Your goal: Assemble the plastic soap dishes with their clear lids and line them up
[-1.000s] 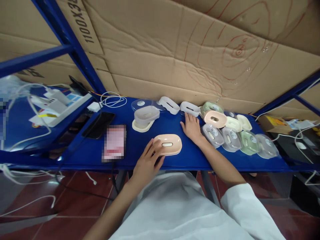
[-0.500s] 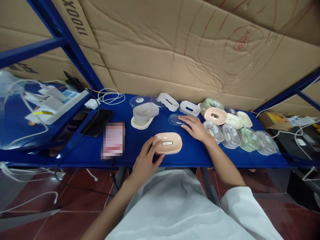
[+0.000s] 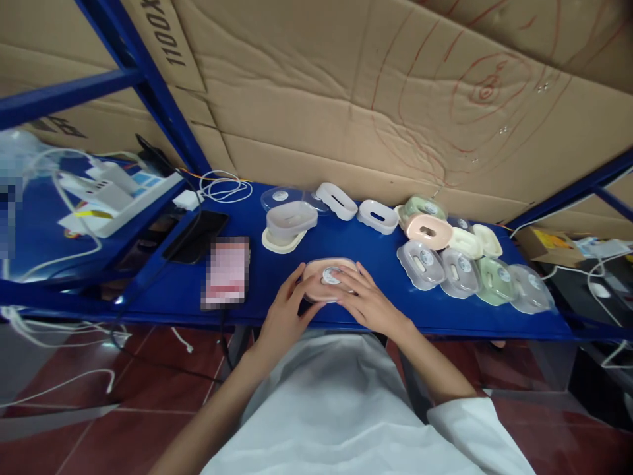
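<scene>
A peach oval soap dish (image 3: 312,287) sits near the front edge of the blue table, in front of my body. Over it lies a clear lid (image 3: 327,269) with a round white sticker; whether the lid is fully seated I cannot tell. My left hand (image 3: 284,313) grips the dish's left end, thumb at the near side and fingers at the far side. Across the right half of the lid, my right hand (image 3: 373,305) holds it from above with its fingers bent over the top. Those fingers hide part of the lid and the dish's right end.
Several lidded soap dishes (image 3: 457,270) stand at the right, with an uncovered peach piece (image 3: 429,231) behind them. Grey-white pieces (image 3: 376,216) lie at the back, and a grey tray (image 3: 291,221) rests on a cream one. A phone (image 3: 226,272) and a power strip (image 3: 119,201) are left.
My right hand has brought the clear lid from the middle of the table towards me and onto the peach soap dish. My left hand has stayed on the dish.
</scene>
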Motion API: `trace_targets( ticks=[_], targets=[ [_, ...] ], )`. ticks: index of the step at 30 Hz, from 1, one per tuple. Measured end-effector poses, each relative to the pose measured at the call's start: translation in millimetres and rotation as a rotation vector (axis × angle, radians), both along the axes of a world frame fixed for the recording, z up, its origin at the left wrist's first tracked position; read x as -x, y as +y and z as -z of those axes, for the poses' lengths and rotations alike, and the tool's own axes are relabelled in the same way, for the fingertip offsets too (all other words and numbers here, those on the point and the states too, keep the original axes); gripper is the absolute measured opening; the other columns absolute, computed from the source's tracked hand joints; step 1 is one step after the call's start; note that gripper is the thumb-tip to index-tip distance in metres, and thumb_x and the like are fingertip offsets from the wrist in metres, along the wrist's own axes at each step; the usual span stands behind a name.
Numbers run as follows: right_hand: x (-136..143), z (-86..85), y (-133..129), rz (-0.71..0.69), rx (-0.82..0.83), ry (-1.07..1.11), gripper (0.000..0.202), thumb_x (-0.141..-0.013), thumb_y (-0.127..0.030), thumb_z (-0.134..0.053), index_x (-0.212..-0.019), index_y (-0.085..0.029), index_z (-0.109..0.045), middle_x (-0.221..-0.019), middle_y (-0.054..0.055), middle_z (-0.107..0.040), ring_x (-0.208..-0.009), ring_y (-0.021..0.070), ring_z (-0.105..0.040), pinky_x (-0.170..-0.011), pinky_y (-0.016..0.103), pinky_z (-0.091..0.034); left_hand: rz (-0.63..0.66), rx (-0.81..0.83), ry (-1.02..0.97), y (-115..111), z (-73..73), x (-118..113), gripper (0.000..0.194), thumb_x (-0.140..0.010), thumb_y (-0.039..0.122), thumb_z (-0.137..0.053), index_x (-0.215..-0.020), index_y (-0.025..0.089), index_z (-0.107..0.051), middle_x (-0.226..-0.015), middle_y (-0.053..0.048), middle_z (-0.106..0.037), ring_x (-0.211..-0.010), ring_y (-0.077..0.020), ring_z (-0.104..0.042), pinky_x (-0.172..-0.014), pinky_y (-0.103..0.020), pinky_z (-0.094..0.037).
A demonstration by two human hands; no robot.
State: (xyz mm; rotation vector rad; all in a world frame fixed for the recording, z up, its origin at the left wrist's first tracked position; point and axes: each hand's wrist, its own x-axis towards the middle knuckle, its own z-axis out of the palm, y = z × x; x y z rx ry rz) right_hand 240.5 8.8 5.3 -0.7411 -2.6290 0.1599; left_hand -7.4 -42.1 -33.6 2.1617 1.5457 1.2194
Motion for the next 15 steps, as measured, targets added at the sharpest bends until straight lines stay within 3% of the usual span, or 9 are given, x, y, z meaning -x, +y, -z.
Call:
trace_targets(
  ticks=[7, 15],
  targets=[
    [-9.8, 4.0, 7.6, 0.016, 0.043, 0.080, 0.054, -0.111, -0.030, -0.056, -0.164, -0.031, -0.046, -0.171, 0.010, -0.043, -0.163, 0.0260, -0.033, -0.133, 0.060, -0.029, 0.011, 0.035, 0.024, -0.9, -3.4, -0.9, 0.056, -0.105, 0.041, -0.064, -0.158, 0.032, -0.046, -0.170, -0.013, -0.043, -0.152, -0.0309, -0.052, -0.119, -0.049, -0.054],
    [-13.0, -2.9, 14.7, 0.001, 0.129, 0.175, 0.054, -0.108, -0.035, -0.061, -0.161, -0.031, -0.051, -0.167, 0.009, -0.048, -0.160, 0.0249, -0.038, -0.131, 0.054, -0.036, 0.022, 0.061, 0.037, -0.5, -2.5, -0.1, 0.057, -0.106, 0.043, -0.062, -0.160, 0.033, -0.045, -0.168, -0.014, -0.045, -0.151, -0.0317, -0.053, -0.116, -0.049, -0.056]
  ],
)
